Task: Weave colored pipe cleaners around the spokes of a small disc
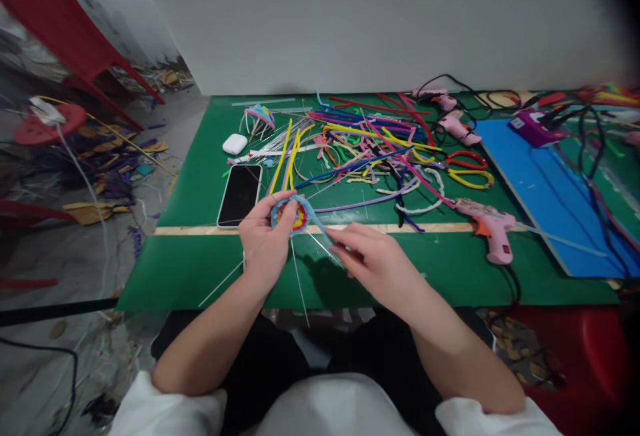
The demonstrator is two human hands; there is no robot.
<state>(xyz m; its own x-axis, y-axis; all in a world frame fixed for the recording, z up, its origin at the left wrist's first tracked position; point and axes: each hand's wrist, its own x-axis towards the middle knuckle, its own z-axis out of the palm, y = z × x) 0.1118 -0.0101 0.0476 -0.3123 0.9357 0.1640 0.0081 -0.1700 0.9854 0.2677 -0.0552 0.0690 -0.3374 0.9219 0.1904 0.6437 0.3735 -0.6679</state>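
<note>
Held over the near part of the table is a small round woven disc (303, 217), its rings yellow, red and light blue, with thin pale spokes sticking out all around. My left hand (265, 236) grips it at the left, thumb across its face. A light blue pipe cleaner (318, 220) runs from the disc's upper right edge down to my right hand (367, 253), which pinches it between thumb and fingers. Just behind my left hand lies a phone (240, 195) with a dark screen.
A pile of coloured pipe cleaners (360, 149) covers the back middle of the green table (190, 269). Pliers (470, 171) and a pink glue gun (487, 223) lie right, beside a blue board (525, 189). A white earbud case (235, 144) and a small woven umbrella shape (260, 118) sit back left.
</note>
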